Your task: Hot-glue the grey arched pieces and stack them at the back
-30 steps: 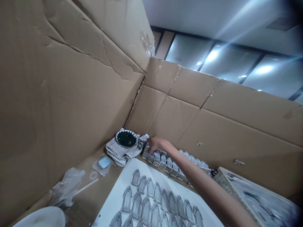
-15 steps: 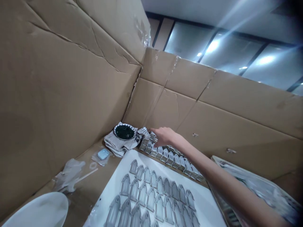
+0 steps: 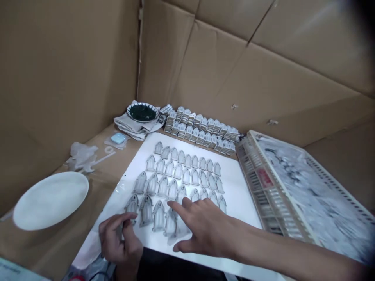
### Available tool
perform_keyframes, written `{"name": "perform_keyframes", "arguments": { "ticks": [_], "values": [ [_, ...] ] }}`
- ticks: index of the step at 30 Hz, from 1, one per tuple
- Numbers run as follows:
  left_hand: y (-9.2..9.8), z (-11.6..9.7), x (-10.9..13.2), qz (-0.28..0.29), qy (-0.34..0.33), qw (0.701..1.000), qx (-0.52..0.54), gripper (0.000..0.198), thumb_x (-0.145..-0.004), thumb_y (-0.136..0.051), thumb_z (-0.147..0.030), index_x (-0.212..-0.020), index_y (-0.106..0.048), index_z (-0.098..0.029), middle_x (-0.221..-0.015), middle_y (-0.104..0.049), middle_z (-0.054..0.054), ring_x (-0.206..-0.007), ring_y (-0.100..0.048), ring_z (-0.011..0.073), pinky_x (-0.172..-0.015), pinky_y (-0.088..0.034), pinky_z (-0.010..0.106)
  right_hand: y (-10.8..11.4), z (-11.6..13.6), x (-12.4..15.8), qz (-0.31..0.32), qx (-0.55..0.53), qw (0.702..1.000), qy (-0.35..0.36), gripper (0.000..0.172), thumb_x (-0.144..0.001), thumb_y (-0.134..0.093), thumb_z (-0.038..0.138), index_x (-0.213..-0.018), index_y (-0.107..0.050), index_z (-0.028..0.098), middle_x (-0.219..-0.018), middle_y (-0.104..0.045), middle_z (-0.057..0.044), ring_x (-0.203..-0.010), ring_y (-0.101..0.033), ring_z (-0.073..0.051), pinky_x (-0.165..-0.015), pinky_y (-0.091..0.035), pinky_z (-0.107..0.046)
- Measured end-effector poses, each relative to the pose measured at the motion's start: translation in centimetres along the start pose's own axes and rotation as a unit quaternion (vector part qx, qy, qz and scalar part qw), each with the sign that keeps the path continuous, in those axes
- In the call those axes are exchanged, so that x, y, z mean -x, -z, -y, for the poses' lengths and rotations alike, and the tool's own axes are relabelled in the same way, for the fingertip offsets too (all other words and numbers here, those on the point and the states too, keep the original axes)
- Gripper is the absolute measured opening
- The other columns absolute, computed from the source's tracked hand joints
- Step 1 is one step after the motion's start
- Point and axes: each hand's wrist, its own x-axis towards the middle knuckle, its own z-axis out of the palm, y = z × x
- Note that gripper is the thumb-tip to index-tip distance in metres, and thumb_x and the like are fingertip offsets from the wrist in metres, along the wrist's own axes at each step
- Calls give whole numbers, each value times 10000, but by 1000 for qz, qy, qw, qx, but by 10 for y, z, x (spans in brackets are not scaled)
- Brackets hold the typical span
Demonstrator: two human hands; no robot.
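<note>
Well, hands over arched cutouts on a white sheet.
Left grip pinched, hold unclear; right grip open, at the rows' six o'clock.

Arched pieces on sheet, rack right

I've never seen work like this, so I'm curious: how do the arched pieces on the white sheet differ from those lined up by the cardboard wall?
The sheet pieces lie flat on a white sheet, while the wall pieces sit directly on the cardboard. The sheet pieces are spaced apart in rows; the wall pieces are packed tightly and overlap. The sheet pieces show their whole faces; the wall pieces mostly show their tops. Both appear to share a pale, arched shape.
</note>
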Motion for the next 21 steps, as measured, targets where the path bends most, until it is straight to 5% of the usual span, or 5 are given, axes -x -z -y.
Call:
{"name": "perform_keyframes", "arguments": {
  "ticks": [3,8,21],
  "values": [
    [2,-10,-2,14,-10,1000,19,70,-970,-737,-211,-909,-772,-218,-803,-717,2,-834,-679,238,-805,-592,451,-24,5,-6,-18,-22,1000,-9,1074,-889,-821,778,-1688,-454,162,-1370,-724,-236,-1027,-797,-438,-809,-600,-502],
    [2,-20,-6,25,-21,999,23,107,-990,-699,-166,-910,-763,-199,-819,-714,21,-855,-672,219,-845,-576,419,-43,5,-10,-79,-8,997,-25,802,-939,-814,676,-1525,-580,181,-1299,-716,-189,-903,-783,-373,-705,-547,-435],
    [2,-25,-5,42,-11,999,23,147,-995,-639,-165,-909,-755,-188,-857,-707,40,-874,-674,213,-833,-561,370,-18,13,-15,-103,-4,994,-46,571,-931,-757,539,-1385,-648,210,-1145,-735,-101,-766,-738,-288,-611,-399,-366]
  ]
}}
